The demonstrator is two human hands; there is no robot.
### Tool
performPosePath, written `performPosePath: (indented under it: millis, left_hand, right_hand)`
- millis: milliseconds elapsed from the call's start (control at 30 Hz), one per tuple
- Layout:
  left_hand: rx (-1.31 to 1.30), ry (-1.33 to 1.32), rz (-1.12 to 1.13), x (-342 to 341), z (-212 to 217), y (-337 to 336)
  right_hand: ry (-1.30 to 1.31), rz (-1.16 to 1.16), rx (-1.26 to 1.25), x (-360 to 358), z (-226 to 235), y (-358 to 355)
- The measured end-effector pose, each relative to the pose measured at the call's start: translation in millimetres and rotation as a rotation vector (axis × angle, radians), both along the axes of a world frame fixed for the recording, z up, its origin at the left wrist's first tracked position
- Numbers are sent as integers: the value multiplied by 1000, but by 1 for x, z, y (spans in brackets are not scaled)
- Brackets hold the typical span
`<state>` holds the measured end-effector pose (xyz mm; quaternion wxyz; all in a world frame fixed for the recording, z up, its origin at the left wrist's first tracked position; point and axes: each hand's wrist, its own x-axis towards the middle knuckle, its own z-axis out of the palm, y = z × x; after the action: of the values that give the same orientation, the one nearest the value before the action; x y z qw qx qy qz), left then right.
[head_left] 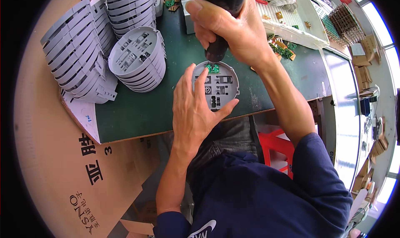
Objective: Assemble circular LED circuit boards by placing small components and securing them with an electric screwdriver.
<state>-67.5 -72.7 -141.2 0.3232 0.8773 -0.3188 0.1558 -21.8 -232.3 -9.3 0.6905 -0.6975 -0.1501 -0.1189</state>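
A black electric screwdriver (225,2) points downward, with my right hand (239,33) wrapped round its body. Its tip meets a small green circuit board (213,68) at the far end of a grey round plastic housing (228,97). Lying on the green bench top, the housing has several moulded slots and posts inside. My left hand (193,106) grips the housing, its fingers over the left side and its thumb on the near right rim. Part of the housing's left rim is hidden under those fingers.
Stacked grey round housings (137,67) stand to the left, with taller stacks (77,50) beside and behind. A white tray (300,33) sits at the far right, near loose green boards (285,50). Below the green bench (137,113) are a red stool (277,146) and cardboard (121,171).
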Motion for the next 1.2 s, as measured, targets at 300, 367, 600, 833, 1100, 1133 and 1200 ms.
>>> performPosePath:
  millis: [300, 367, 600, 833, 1100, 1133, 1200]
  left_hand:
    - [-35, -17, 22, 0, 1, 3]
    - [-39, 6, 17, -1, 2, 3]
    - [-159, -252, 74, 26, 112, 45]
    - [526, 260, 202, 102, 160, 65]
    - [639, 402, 227, 112, 155, 64]
    - [580, 342, 246, 107, 153, 62]
    - [524, 271, 255, 100, 149, 57]
  right_hand:
    - [-47, -79, 64, 9, 5, 5]
    - [-79, -32, -49, 23, 4, -9]
    - [-241, -115, 26, 42, 28, -5]
    - [-54, -140, -296, 17, 32, -5]
    - [-130, -225, -1215, -84, -83, 8]
    - [-88, -206, -1231, -90, -95, 9]
    - [-114, -257, -1215, -91, -116, 8]
